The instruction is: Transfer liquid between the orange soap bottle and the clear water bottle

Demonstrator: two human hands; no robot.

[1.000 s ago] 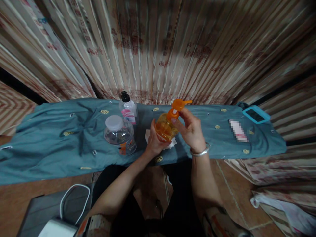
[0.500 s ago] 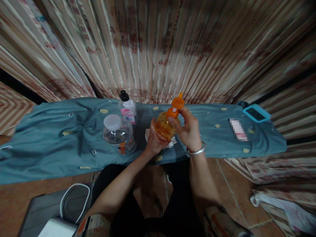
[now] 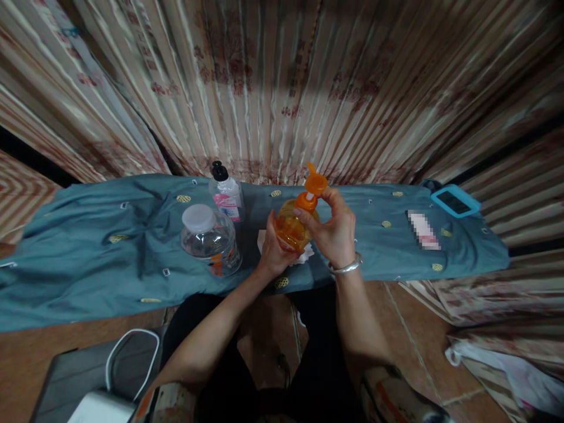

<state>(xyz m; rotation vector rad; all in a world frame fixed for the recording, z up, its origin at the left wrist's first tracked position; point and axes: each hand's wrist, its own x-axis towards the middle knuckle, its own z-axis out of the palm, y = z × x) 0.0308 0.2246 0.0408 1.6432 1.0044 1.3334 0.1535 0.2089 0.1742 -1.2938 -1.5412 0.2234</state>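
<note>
An amber pump bottle with an orange pump head is held a little above the cloth, tilted slightly to the right. My left hand wraps around its lower left side. With thumb and fingers, my right hand grips the orange collar and the area just under the pump head; a silver bangle is on that wrist. Beneath the bottle lies a crumpled white tissue, partly hidden by the hands.
A clear jar with a white lid and a black-topped bottle with a pink label stand to the left on the teal cloth. Rightward lie a pixelated flat item and a blue-framed device. A pleated curtain hangs behind.
The pump head's nozzle has turned leftward, and my right hand has twisted slightly with it. My left hand keeps its hold on the bottle. The whole view has shifted a little.
</note>
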